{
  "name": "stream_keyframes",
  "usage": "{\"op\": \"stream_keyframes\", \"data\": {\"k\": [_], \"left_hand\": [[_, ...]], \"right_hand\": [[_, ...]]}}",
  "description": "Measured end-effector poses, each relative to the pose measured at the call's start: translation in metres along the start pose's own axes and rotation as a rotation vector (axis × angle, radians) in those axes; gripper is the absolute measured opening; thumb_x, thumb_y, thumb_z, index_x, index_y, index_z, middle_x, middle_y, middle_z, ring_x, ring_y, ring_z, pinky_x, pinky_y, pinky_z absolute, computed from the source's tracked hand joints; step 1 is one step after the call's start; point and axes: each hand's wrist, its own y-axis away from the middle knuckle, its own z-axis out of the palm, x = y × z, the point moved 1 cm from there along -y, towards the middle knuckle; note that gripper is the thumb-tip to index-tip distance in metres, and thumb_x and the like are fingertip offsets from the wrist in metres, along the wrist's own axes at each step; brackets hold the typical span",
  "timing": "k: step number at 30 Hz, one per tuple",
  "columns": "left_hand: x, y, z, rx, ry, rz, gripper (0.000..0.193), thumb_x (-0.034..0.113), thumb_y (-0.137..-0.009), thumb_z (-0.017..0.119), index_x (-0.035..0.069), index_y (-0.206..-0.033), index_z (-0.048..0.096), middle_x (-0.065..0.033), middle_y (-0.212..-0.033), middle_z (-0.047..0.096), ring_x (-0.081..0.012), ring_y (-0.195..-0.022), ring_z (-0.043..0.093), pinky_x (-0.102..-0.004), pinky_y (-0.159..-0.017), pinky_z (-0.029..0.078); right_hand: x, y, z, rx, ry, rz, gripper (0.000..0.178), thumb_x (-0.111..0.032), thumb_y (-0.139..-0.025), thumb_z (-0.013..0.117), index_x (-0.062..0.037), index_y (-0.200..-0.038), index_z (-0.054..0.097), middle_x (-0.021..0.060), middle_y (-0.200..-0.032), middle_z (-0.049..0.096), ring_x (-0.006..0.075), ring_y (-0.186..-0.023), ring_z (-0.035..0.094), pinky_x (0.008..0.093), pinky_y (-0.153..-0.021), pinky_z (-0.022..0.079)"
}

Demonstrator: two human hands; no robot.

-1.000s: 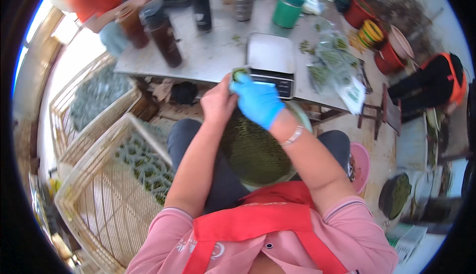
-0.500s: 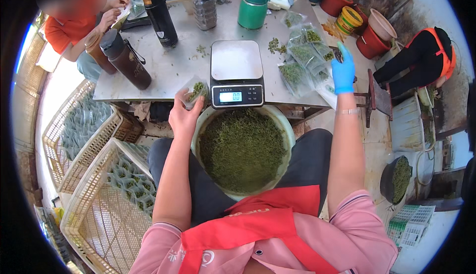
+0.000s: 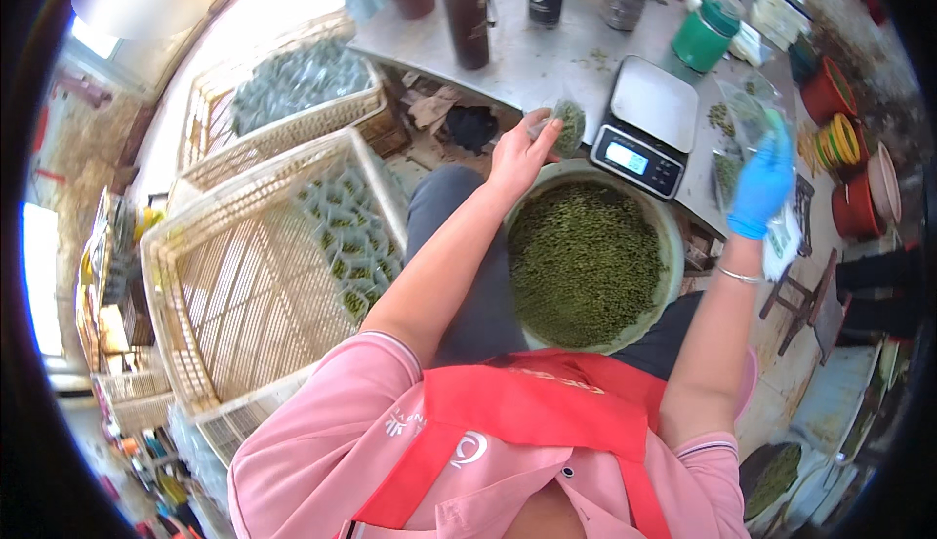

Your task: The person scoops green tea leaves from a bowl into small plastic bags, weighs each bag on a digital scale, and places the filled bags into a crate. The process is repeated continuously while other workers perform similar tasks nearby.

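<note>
My left hand [image 3: 524,152] is closed on a small clear bag of green peppercorns [image 3: 569,129], beside the digital scale [image 3: 636,157] and above the near edge of the basin. Over the bags at the table's right side, my blue-gloved right hand [image 3: 763,188] has its fingers stretched out, somewhat blurred; nothing shows held in it. Clear bags of green peppercorns [image 3: 728,170] lie under and beside that hand. A white-green packet [image 3: 781,243] hangs at the table edge by my right wrist. The scale's pan [image 3: 656,103] bears nothing. Between my knees stands a basin [image 3: 673,280] full of loose green peppercorns [image 3: 586,261].
To my left stands a cream plastic crate [image 3: 161,276] with filled bags [image 3: 342,232] along one side. Another crate [image 3: 200,129] behind it holds more bags. Dark bottles [image 3: 465,17] and a green jar [image 3: 705,34] stand on the metal table [image 3: 532,66]. A stool [image 3: 825,310] stands at right.
My view has swung left, bringing the crates further in. The left hand still holds its bag near the scale. The right hand stays over the bags at the right of the table.
</note>
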Motion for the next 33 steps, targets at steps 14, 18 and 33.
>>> {"op": "stream_keyframes", "data": {"k": [14, 18, 33], "left_hand": [[-0.059, 0.187, -0.36, 0.8, -0.645, -0.322, 0.057, 0.052, -0.093, 0.042, 0.009, -0.129, 0.048, -0.0145, -0.094, 0.068, -0.0243, -0.086, 0.067, -0.0373, -0.081, 0.048], [-0.107, 0.178, -0.382, 0.818, -0.621, -0.516, 0.065, 0.058, -0.088, 0.043, 0.004, -0.124, 0.048, -0.02, -0.099, 0.066, -0.0339, -0.094, 0.064, -0.0427, -0.086, 0.046], [-0.076, 0.139, -0.338, 0.719, -0.448, 0.052, 0.049, 0.02, -0.087, 0.062, 0.002, -0.13, 0.044, -0.0132, -0.115, 0.06, -0.0175, -0.09, 0.061, -0.0298, -0.08, 0.048]], "right_hand": [[0.02, 0.131, 0.006, -0.49, -0.224, 0.213, 0.032, -0.009, -0.094, 0.047, 0.0001, -0.123, 0.056, 0.0125, -0.126, 0.056, 0.0214, -0.115, 0.053, 0.0328, -0.1, 0.039], [0.009, 0.162, 0.01, -0.666, -0.285, 0.224, 0.027, -0.006, -0.093, 0.05, 0.0004, -0.118, 0.06, 0.0117, -0.122, 0.058, 0.0194, -0.113, 0.055, 0.0308, -0.1, 0.04], [-0.009, 0.213, 0.036, -0.89, 0.04, 0.332, 0.044, -0.017, -0.081, 0.064, -0.0046, -0.122, 0.056, 0.0184, -0.116, 0.061, 0.0288, -0.101, 0.062, 0.0383, -0.088, 0.048]]}}
